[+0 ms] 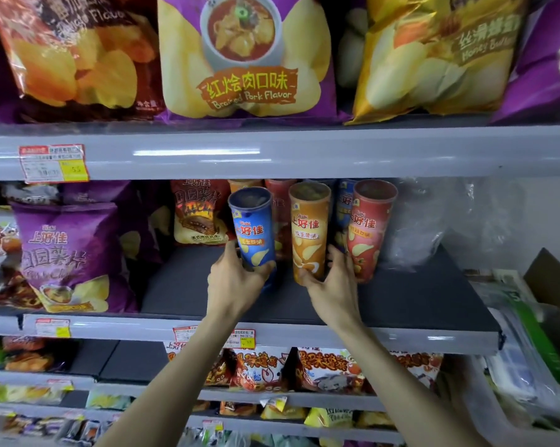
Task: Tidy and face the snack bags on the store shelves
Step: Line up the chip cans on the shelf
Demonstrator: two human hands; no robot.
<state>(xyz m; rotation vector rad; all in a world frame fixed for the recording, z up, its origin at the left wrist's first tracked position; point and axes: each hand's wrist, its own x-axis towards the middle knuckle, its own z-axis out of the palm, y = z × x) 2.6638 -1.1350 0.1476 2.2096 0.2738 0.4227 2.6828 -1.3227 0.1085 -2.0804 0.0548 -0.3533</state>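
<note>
Middle shelf: 3 cans form the front row over the dark grey shelf board [401,295].

The left hand [236,280] grips the lower part of the blue cylindrical snack can [252,227], with the fingers curled round it and the thumb across the front. The can leans with its top to the left, and the hand hides its base.

The right hand [333,282] grips the base of the orange cylindrical snack can [309,230]. The thumb is on the front, and the fingers pass between it and the red cylindrical snack can [370,227] just beside it.

All 3 labels face forward and read "Oishi" and "上好佳". More cans stand behind them.

At the left of the same shelf, a purple foil chip bag [69,253] reads "上好佳 田园薯片".

On the shelf above, a large purple bag [246,59] reads "红烩肉口味 Braised Pork Flavor". The gold bag [439,53] beside it reads "Honey Butter".

A red-and-yellow price tag [54,162] sits on the grey shelf rail [272,153]. Its print is too small to read.
</note>
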